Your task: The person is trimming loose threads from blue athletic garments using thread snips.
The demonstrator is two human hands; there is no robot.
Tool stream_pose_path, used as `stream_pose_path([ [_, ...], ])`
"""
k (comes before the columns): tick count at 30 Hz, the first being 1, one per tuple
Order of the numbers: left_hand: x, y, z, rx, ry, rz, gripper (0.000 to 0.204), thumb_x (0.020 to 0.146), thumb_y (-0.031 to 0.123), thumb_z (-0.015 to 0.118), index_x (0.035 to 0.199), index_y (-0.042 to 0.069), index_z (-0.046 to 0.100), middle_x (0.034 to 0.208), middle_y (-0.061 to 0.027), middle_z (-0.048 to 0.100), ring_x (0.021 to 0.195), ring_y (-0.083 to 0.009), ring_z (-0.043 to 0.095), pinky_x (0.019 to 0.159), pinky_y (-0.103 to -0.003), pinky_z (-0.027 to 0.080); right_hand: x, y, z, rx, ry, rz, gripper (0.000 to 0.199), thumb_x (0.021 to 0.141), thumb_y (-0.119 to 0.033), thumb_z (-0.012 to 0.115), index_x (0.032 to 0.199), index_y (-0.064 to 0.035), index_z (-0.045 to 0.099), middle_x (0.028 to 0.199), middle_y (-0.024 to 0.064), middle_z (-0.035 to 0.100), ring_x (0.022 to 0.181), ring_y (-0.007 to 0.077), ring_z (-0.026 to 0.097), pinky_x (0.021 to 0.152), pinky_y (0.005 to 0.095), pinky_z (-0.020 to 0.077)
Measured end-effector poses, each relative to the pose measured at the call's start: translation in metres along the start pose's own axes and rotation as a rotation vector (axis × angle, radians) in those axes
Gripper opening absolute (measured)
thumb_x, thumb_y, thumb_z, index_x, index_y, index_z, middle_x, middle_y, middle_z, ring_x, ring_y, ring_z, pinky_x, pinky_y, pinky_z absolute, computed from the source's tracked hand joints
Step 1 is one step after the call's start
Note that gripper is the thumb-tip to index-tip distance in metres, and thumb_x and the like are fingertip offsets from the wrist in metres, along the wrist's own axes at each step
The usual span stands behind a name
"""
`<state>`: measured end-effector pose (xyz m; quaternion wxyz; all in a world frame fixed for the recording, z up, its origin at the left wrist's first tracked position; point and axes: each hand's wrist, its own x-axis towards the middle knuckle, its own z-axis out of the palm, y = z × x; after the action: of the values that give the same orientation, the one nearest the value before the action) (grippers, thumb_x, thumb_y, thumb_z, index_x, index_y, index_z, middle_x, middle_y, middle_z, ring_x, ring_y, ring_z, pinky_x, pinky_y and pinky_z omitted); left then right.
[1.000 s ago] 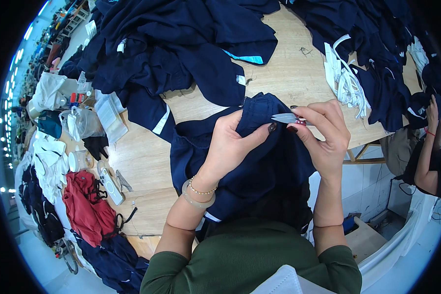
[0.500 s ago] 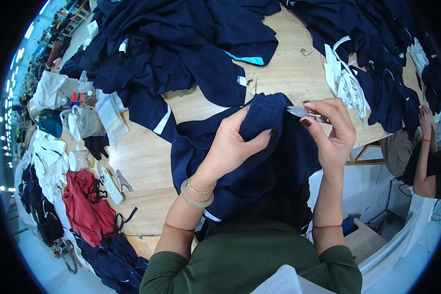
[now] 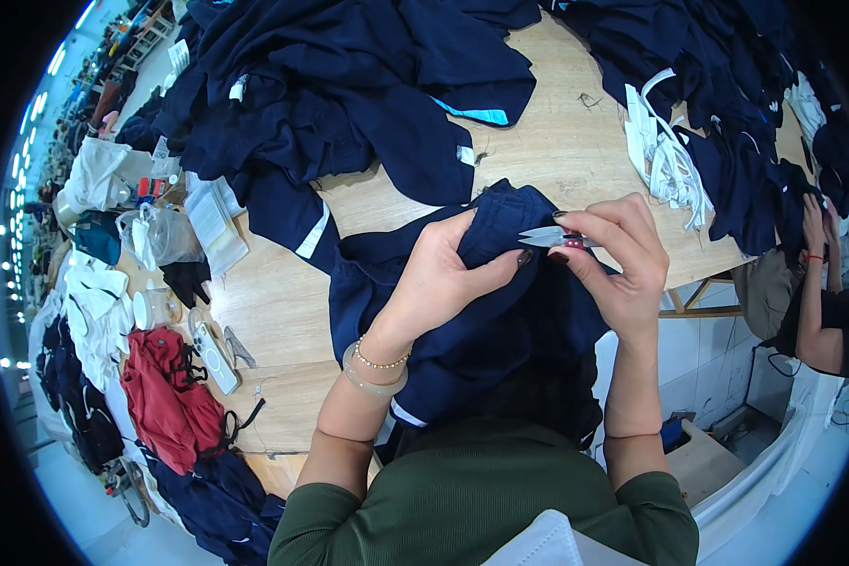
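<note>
A navy garment (image 3: pixel 486 325) with a gathered, elastic-looking waistband hangs over the table's near edge toward my body. My left hand (image 3: pixel 448 274) grips a bunched part of that waistband, the thumb pressed on top of the cloth. Between the thumb and fingers of my right hand (image 3: pixel 618 259) is a small pair of thread snips (image 3: pixel 547 236) with pointed metal blades and a red part near the grip. The blades point left, close over the waistband by my left thumb. Whether they touch a thread is too small to tell.
Piled navy garments (image 3: pixel 330 85) cover the far side of the wooden table (image 3: pixel 264 330). White strips (image 3: pixel 665 160) lie at the right. A phone (image 3: pixel 215 358), a red bag (image 3: pixel 168 396) and plastic bags are on the left. Another person's hands (image 3: pixel 816 226) work at the far right.
My right hand has moved left and slightly down, bringing the snips over the waistband near my left thumb. My left hand has barely shifted. The other person's hands at the right have moved a little.
</note>
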<state>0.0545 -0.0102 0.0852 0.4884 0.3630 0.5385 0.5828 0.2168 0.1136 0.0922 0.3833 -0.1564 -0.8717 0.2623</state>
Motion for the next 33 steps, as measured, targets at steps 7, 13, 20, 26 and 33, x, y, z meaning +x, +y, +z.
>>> stream_pose_path([
  [7,0.0,-0.005,-0.001,0.077,-0.052,0.091,0.021,0.081,-0.002,0.066,0.102,-0.003,0.063,0.087,-0.002,0.068,0.079,-0.0042,0.056,0.072,-0.021,0.048,0.006,0.001,0.0,-0.045,-0.001,-0.006,0.032,0.063,-0.01,0.081,0.093,-0.005,0.071,0.082,0.0045,0.062,0.076,0.0197,0.053,0.064,0.0286,0.0424],
  [13,0.001,-0.012,-0.002,0.112,-0.077,0.109,0.023,0.08,0.0,0.067,0.103,-0.003,0.063,0.087,-0.0038,0.068,0.078,-0.005,0.057,0.072,-0.023,0.049,0.008,0.0,0.0,-0.017,-0.039,-0.014,0.034,0.062,-0.011,0.081,0.093,-0.006,0.071,0.082,0.0036,0.062,0.077,0.0199,0.053,0.069,0.0305,0.042],
  [20,0.001,-0.009,-0.004,0.125,-0.091,0.1,0.026,0.08,0.0,0.068,0.105,-0.003,0.063,0.086,-0.0042,0.067,0.078,-0.0061,0.057,0.073,-0.023,0.048,0.009,0.0,-0.002,-0.045,-0.065,-0.039,0.033,0.062,-0.012,0.081,0.093,-0.0076,0.071,0.084,0.0026,0.062,0.078,0.0203,0.053,0.07,0.031,0.042],
  [26,0.0,-0.008,-0.006,0.122,-0.116,0.071,0.025,0.078,0.0,0.067,0.102,-0.002,0.064,0.084,-0.004,0.066,0.075,-0.0069,0.057,0.071,-0.023,0.048,0.009,0.001,0.0,0.048,-0.07,-0.003,0.032,0.062,-0.011,0.08,0.093,-0.0069,0.071,0.084,0.0039,0.063,0.079,0.0212,0.054,0.069,0.0314,0.044],
  [33,0.0,-0.006,-0.008,0.111,-0.149,0.013,0.024,0.077,-0.003,0.066,0.101,-0.003,0.063,0.087,-0.0035,0.065,0.078,-0.0073,0.057,0.074,-0.023,0.047,0.006,0.005,0.002,0.142,-0.086,0.063,0.031,0.064,-0.01,0.08,0.093,-0.006,0.071,0.083,0.0052,0.062,0.08,0.0216,0.054,0.069,0.0316,0.0446],
])
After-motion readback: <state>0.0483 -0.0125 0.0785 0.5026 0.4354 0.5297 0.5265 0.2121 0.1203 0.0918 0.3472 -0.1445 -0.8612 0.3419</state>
